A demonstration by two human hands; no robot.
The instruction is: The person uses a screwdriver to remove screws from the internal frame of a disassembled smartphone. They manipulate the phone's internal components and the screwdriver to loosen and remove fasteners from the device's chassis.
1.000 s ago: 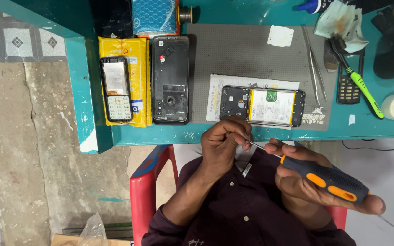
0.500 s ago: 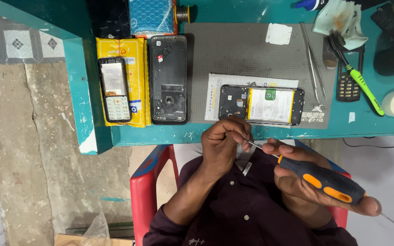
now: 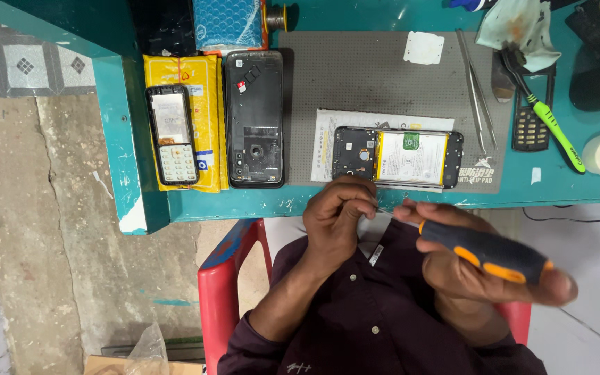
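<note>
Head view, right hand (image 3: 480,267) gripping screwdriver (image 3: 486,251), tip perhaps pinched

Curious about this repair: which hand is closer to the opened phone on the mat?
Left. The left hand is just below the opened phone, at its dark end; the right hand, gripping the screwdriver, is lower, further away.

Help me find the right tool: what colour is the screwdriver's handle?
Black with orange patches, seen in the head view: the screwdriver lies in the right hand.

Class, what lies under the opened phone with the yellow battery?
The opened phone rests on a white paper sheet, itself on the grey mat. What the phone itself covers is hidden.
</note>
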